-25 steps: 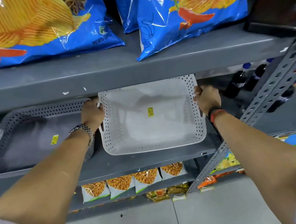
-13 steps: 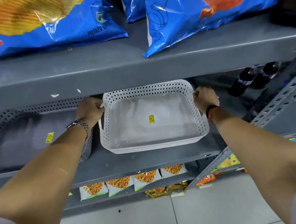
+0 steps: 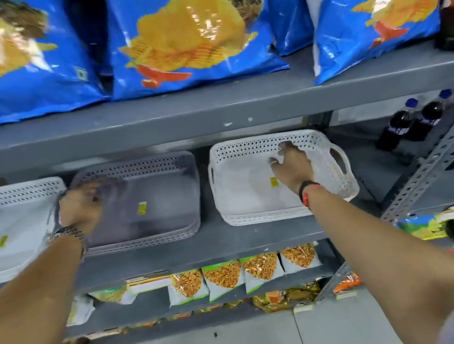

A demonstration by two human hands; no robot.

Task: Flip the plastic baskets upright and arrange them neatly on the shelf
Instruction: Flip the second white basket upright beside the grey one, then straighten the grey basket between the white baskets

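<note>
**White basket released and set upright; reach turning to the grey one**

Half a second ago: both hands clamped on the side rims of the white perforated plastic basket point(image 3: 266, 183), one on each side. Now: off both rims. Right hand point(image 3: 290, 167) open inside that basket, fingers spread near the far wall, grasping nothing. Left hand point(image 3: 81, 205) moved away to the left end of the grey perforated plastic basket point(image 3: 147, 202), blurred with motion; impossible to tell whether closed on the rim or merely arriving.

White basket sitting mouth-up toward the right end of the grey metal shelf point(image 3: 202, 250), near its front edge, turned slightly askew so its right handle swings forward. Grey basket just beside it toward the middle, also mouth-up, a narrow gap between. Another white perforated basket point(image 3: 9, 230) at the left end, its right edge hidden behind the left hand.

Judged from this: flipping looks finished for the three in view, leaving alignment only. Probably a nudge needed to square the skewed right-hand basket with the front edge, then evening out of the gaps.
</note>
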